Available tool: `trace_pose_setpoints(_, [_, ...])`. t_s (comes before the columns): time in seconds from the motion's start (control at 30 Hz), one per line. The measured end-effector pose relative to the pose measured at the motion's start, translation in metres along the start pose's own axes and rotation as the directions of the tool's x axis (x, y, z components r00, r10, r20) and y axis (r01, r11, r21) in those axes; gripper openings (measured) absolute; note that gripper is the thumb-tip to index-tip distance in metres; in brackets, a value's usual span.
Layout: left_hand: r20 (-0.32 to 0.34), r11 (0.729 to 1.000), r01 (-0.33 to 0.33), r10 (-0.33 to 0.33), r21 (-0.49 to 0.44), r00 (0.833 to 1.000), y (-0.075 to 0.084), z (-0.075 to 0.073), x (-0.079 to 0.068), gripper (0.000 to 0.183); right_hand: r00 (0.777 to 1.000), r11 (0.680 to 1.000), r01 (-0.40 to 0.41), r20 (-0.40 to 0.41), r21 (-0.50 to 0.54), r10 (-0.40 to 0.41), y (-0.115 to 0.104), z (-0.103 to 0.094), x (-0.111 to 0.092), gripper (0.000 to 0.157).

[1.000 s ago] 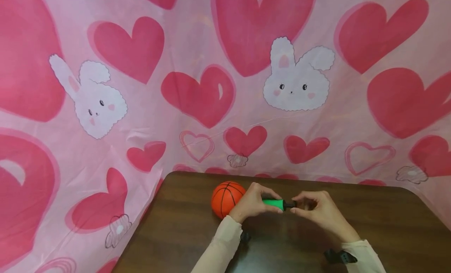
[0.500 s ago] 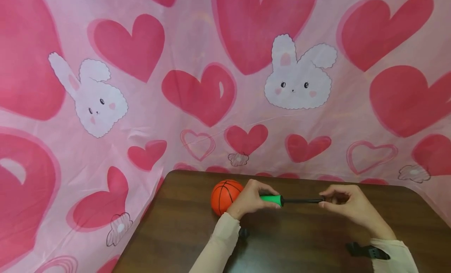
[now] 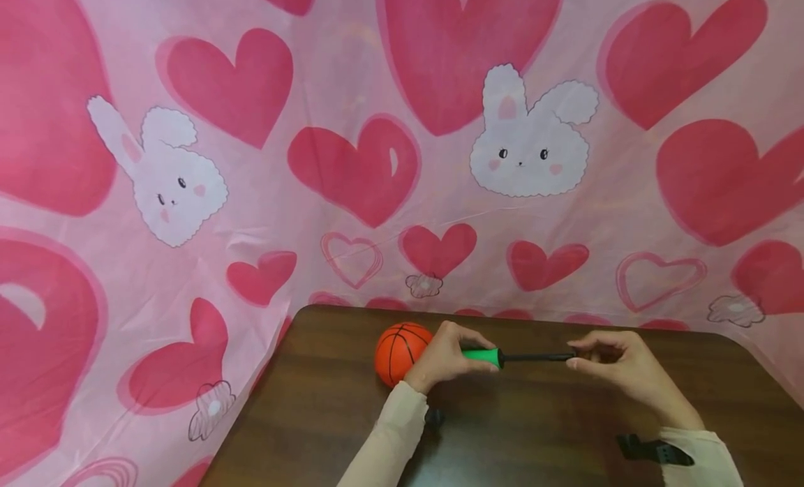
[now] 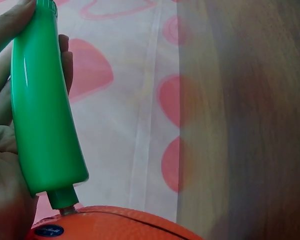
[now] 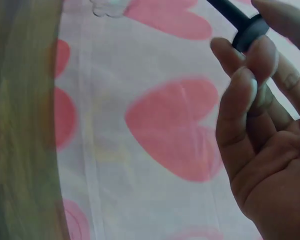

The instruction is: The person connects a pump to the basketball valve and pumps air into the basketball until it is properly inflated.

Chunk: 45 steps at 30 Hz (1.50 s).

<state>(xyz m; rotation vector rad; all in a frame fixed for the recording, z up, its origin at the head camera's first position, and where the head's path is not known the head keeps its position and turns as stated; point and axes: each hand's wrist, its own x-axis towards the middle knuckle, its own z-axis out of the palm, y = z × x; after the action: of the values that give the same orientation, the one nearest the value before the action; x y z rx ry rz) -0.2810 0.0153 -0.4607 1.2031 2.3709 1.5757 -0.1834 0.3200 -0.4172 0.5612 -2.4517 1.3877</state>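
- Ball pump: green barrel held roughly level above the table, between your two hands, with its black plunger rod drawn well out to the right.
- Nozzle: at the barrel's far end in the left wrist view; a short, narrow connector below it meets the ball. You cannot tell how deep it goes.
- Plunger handle: a black disc capping the rod.
- Left hand: yours is wrapped about the barrel, thumb and fingers on opposite sides.
- Right hand: yours pinches the handle between thumb and fingers, well apart from the left.
- Basketball: small, orange with black seams, just left of the pump; a dark oval label lies beside the connector. From the head, your left hand and wrist hide the ball's right edge and the nozzle.
- Cuffs: a pale left sleeve crosses in front of the table; a black strap shows at your right sleeve.
- Table: dark wood-grain top with rounded far corners, beneath everything held.
- Fabric backdrop: pink, printed with hearts and white rabbit heads, standing behind the table and along its left side.
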Motion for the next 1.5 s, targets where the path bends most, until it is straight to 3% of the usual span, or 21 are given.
trace_pose_setpoints(0.4, [-0.021,1.0,-0.026,0.026,-0.01,0.999,-0.002,0.006,-0.004,0.028,0.998,0.996,0.068,-0.013,0.06,-0.067,0.004,0.063,0.011,0.021])
trace_pose_setpoints(0.6, [-0.014,0.999,-0.034,0.034,-0.042,0.999,-0.003,0.008,-0.004,0.027,0.999,0.996,0.046,-0.02,0.07,-0.045,0.002,0.082,0.013,0.022])
trace_pose_setpoints(0.83, [-0.004,0.999,-0.051,0.051,0.018,0.999,-0.002,0.009,-0.003,0.025,1.0,0.998,-0.027,-0.011,0.055,0.028,0.002,0.081,0.012,0.021])
trace_pose_setpoints(1.0, [0.001,0.998,-0.059,0.059,0.032,0.998,-0.001,0.009,-0.002,0.023,0.999,1.0,-0.028,-0.02,0.009,0.028,0.005,0.078,0.013,0.021])
trace_pose_setpoints(1.3, [0.027,0.997,-0.07,0.068,0.046,0.997,0.0,0.009,0.0,0.026,0.995,0.994,0.099,-0.003,-0.041,-0.099,0.001,0.064,0.012,0.023])
trace_pose_setpoints(1.5, [0.009,0.999,-0.046,0.045,0.027,0.999,0.001,0.006,0.001,0.026,0.997,0.997,0.077,0.031,-0.027,-0.076,-0.002,0.038,0.009,0.021])
